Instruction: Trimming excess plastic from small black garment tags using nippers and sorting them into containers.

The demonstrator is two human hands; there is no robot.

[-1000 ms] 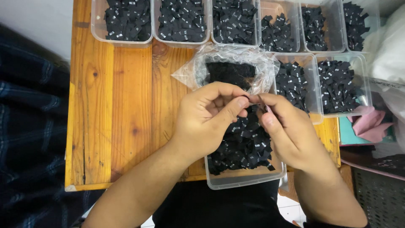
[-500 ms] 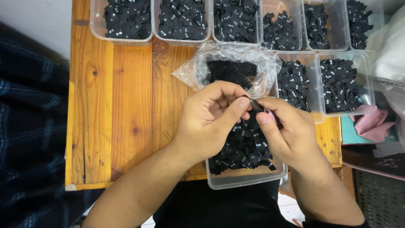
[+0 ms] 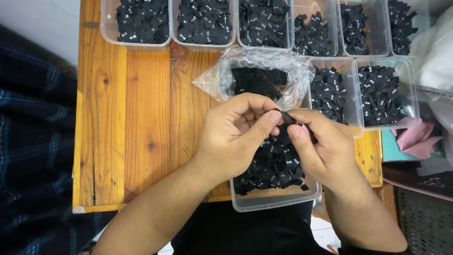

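Hands (image 3: pixel 238 130) (image 3: pixel 321 144), grips pinched together on small black folded label (image 3: pixel 286 116) above tub (image 3: pixel 276 198).

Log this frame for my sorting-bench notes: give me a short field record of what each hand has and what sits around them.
left hand: fingers pinch one end of a small black label
right hand: fingers pinch the same label from the other side
below the hands: clear tub heaped with black labels, overhanging the table's near edge
behind the hands: open clear plastic bag with black contents
far edge: row of clear tubs filled with black labels
surface: wooden table
right of table: pink cloth
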